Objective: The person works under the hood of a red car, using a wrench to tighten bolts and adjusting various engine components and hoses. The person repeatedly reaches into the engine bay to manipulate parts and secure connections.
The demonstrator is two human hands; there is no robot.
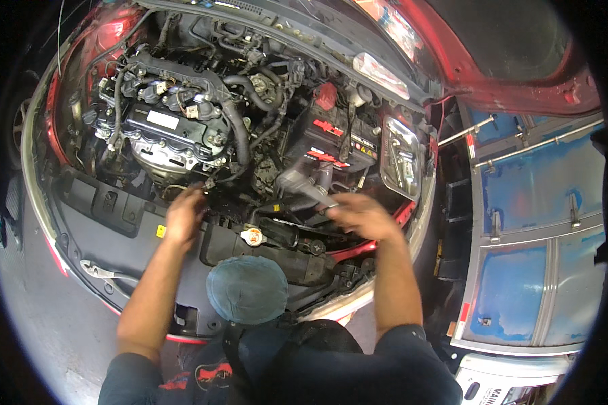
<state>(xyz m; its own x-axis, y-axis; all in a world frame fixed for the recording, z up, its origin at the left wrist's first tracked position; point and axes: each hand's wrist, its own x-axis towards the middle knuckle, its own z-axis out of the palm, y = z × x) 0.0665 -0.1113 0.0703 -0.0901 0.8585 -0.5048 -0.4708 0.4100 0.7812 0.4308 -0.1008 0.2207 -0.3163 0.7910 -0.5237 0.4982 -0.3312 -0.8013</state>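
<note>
My left hand (188,214) is at the front of the engine bay, just below the engine (182,135); its fingers curl downward, partly hidden, and what they touch is unclear. Farther right, my right hand (361,216) grips a motion-blurred grey tool (307,185), whose head is over the area in front of the black battery (334,128). A white-topped radiator cap (253,236) sits between my forearms. Pliers (98,270) lie on the black front cover (115,216), left of my left forearm.
A metal tray of tools (400,155) rests right of the battery. A red rag (325,96) lies behind it. The raised red hood or panel (466,81) arches at upper right. Blue-and-silver metal panels (513,277) with rails stand beside the car on the right.
</note>
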